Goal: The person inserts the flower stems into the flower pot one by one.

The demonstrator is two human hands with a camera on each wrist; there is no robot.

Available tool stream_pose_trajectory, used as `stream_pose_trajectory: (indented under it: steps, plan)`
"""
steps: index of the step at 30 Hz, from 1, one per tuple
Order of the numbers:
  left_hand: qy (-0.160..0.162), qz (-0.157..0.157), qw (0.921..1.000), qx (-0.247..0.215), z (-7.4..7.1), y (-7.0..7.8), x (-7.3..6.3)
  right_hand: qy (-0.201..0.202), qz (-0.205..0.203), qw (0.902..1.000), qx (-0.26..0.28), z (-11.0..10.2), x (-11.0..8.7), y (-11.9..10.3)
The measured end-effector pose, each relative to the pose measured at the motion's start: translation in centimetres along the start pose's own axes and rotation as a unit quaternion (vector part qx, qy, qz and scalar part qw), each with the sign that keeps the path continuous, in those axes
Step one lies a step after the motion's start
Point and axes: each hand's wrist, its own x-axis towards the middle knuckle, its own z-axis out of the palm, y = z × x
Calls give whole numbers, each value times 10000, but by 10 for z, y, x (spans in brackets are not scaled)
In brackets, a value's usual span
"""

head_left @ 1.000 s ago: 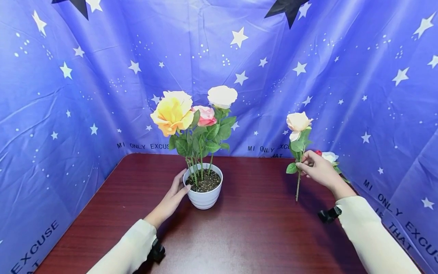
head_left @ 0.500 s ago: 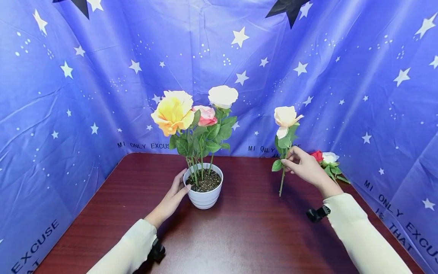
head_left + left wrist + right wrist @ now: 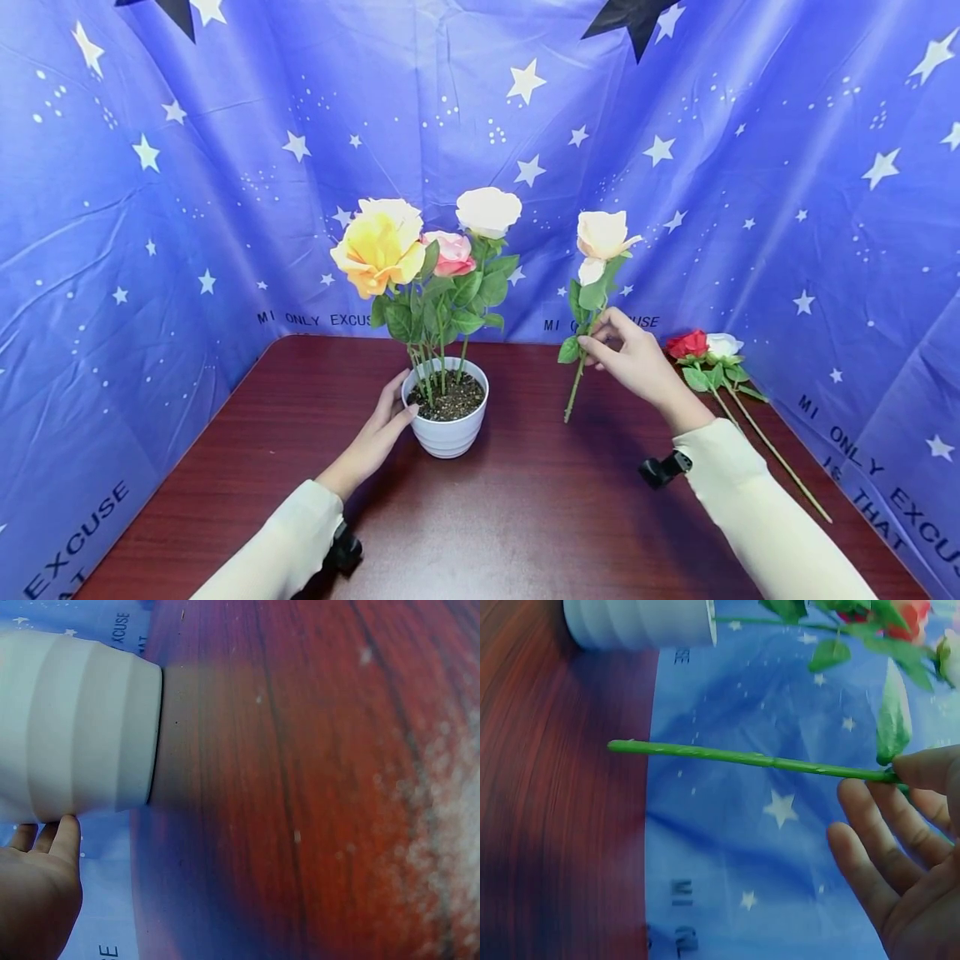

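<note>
A white ridged flowerpot point(image 3: 447, 433) of soil stands left of the table's middle, with yellow point(image 3: 378, 250), pink point(image 3: 450, 253) and white point(image 3: 489, 212) roses upright in it. My left hand point(image 3: 378, 433) rests against its left side, thumb near the rim; in the left wrist view the fairly straight fingertips touch the pot wall. To the right of the pot, my right hand point(image 3: 630, 354) pinches the stem of a pale peach rose point(image 3: 602, 235) between thumb and fingers. The flower points up, and the bare lower stem point(image 3: 742, 757) hangs above the table, apart from the pot.
A red rose point(image 3: 687, 343) and a white rose point(image 3: 723, 346) lie at the table's right edge, stems towards the front. Blue star-printed cloth point(image 3: 555, 100) surrounds the dark red wooden table point(image 3: 480, 533) at the back and sides.
My right hand has carried the peach rose leftwards, nearer the pot, and slightly up. The lying red and white roses have come into fuller view. My left hand and the pot have stayed put.
</note>
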Motion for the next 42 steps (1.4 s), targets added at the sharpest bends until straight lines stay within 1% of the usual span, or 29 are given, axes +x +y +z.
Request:
stream_pose_trajectory:
  steps: [5,8,13,20,24,27,28,31,37,42]
  plan:
    - [-31,38,10000,-38,0,-1,0,105,-216,9995,206,10,0,-40]
    - [-30,24,10000,-51,0,-1,0,180,-338,9991,183,15,1,-55]
    - [-11,45,10000,-21,1,-1,0,234,-511,9979,310,25,4,-71]
    - [-13,79,10000,-12,1,0,1,279,-677,9955,607,38,13,-85]
    - [-34,58,10000,-28,1,0,1,302,-807,9926,850,51,25,-75]
    - [-35,55,10000,-15,1,0,1,254,-831,9914,977,62,34,-63]
    - [-31,53,10000,-29,1,0,2,225,-845,9912,990,66,36,-63]
    - [-40,85,9999,-56,0,-1,2,163,-886,9908,1006,75,40,-61]
    - [-15,93,9999,37,0,-2,1,100,-976,9896,1055,94,45,-57]
    - [-5,81,10000,45,1,0,1,69,-989,9888,1120,104,48,-52]
